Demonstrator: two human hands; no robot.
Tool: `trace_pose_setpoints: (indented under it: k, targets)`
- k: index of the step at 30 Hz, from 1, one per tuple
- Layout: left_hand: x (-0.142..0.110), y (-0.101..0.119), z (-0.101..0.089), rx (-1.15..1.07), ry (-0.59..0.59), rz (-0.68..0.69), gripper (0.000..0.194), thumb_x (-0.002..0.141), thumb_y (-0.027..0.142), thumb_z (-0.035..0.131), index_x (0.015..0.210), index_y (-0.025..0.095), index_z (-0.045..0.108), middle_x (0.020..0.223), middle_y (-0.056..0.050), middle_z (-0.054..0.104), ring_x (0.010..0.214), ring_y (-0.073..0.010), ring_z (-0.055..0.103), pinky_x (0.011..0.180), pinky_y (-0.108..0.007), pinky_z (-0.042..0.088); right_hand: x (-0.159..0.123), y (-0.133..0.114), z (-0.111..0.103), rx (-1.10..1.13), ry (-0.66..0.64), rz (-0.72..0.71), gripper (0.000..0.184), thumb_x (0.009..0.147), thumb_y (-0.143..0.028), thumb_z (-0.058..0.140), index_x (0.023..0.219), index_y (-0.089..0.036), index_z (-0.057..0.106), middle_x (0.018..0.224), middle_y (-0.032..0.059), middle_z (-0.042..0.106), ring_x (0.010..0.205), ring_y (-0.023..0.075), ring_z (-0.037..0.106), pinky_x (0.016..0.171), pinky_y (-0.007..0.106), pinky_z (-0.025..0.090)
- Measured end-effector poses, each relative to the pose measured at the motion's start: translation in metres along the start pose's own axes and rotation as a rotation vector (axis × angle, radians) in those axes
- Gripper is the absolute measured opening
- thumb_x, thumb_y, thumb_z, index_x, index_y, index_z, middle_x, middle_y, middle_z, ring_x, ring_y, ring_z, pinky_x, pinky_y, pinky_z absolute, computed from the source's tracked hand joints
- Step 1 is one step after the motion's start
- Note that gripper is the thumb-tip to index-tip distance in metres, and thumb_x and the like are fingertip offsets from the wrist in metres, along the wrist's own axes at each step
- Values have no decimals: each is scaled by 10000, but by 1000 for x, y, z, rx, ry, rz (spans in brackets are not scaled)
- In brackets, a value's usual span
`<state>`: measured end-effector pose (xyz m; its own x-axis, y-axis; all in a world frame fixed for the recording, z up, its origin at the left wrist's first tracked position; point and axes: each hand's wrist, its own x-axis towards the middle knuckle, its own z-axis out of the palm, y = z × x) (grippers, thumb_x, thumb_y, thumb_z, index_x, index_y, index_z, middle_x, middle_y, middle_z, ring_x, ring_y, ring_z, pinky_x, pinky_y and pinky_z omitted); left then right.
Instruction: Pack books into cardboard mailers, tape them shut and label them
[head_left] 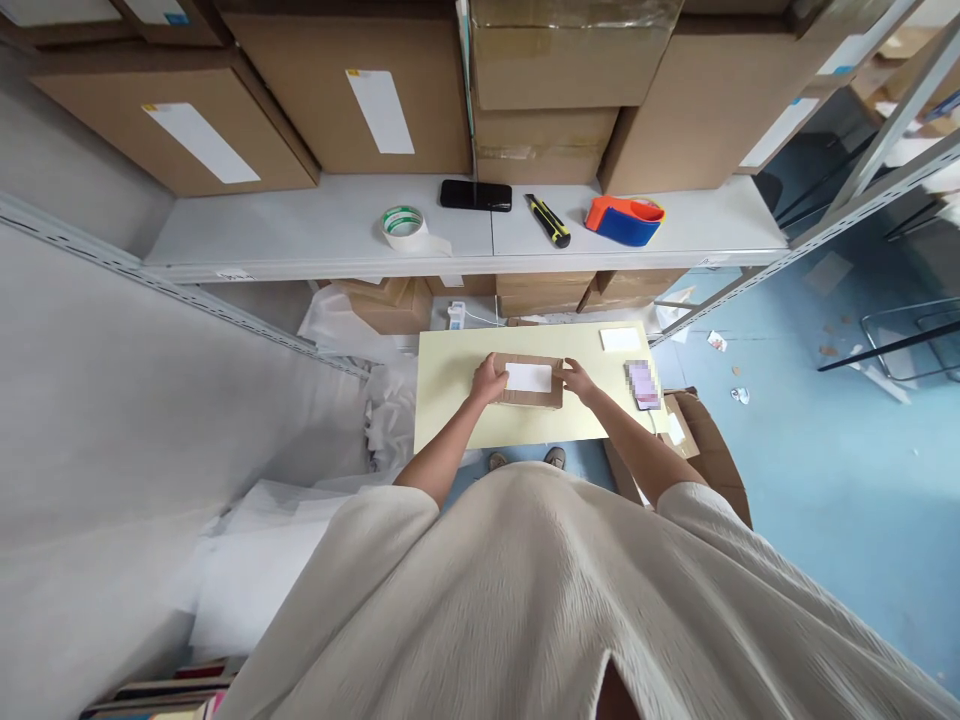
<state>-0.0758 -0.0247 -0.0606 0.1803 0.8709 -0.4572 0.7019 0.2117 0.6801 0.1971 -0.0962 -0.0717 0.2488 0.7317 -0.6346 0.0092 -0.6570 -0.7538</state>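
A small brown cardboard box (517,399) with a white label (529,377) on top is at the middle of the pale yellow table (442,410). My left hand (489,380) is closed on the box's left end, thumb near the label. At the opposite end, my right hand (576,380) grips the right edge, with its fingers and thumb partly around the corner. Some fingertips are hidden by the box. Whether the box rests flat on the table or is lifted slightly, I cannot tell.
White slips (620,339) and a blurred phone-like item (643,385) lie on the table's right. On the shelf above are masking tape (405,228), a black phone (475,195), a utility knife (549,221) and an orange-blue tape dispenser (625,220). An open carton (701,450) stands at right.
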Motion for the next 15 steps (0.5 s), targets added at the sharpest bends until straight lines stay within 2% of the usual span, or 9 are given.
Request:
trace_pose_setpoints:
  k: [5, 9, 12, 15]
  targets:
    - [-7, 5, -12, -38, 22, 18, 982, 975, 322, 744, 1846, 237, 299, 1765, -200, 503, 1598, -361, 558, 1297, -449, 476, -10, -8, 7, 12, 9, -103, 1115, 734, -570, 934, 1724, -325, 484, 1548, 168, 714, 1400, 395, 698, 1260, 601, 525]
    - [-12, 3, -14, -29, 67, 66, 986, 1003, 366, 725, 1858, 270, 244, 1710, -196, 517, 1427, -350, 688, 1193, -436, 557, -14, -13, 11, -34, 77, -206, 1025, 845, -660, 822, 1740, -307, 469, 1622, 171, 665, 1431, 385, 682, 1215, 512, 577]
    - [-17, -10, -9, 21, 51, 80, 914, 1052, 427, 675, 1845, 225, 267, 1631, -215, 594, 1323, -354, 733, 1141, -447, 584, -14, -6, 14, -108, 148, -167, 992, 900, -723, 729, 1715, -206, 497, 1592, 221, 677, 1383, 392, 707, 1138, 473, 620]
    - [-24, -28, -3, 63, -5, 61, 814, 1096, 465, 610, 1810, 197, 325, 1575, -226, 649, 1267, -345, 752, 1085, -437, 600, -12, 6, 14, -189, 183, -122, 960, 904, -776, 688, 1605, -127, 602, 1484, 245, 736, 1272, 397, 744, 1064, 476, 641]
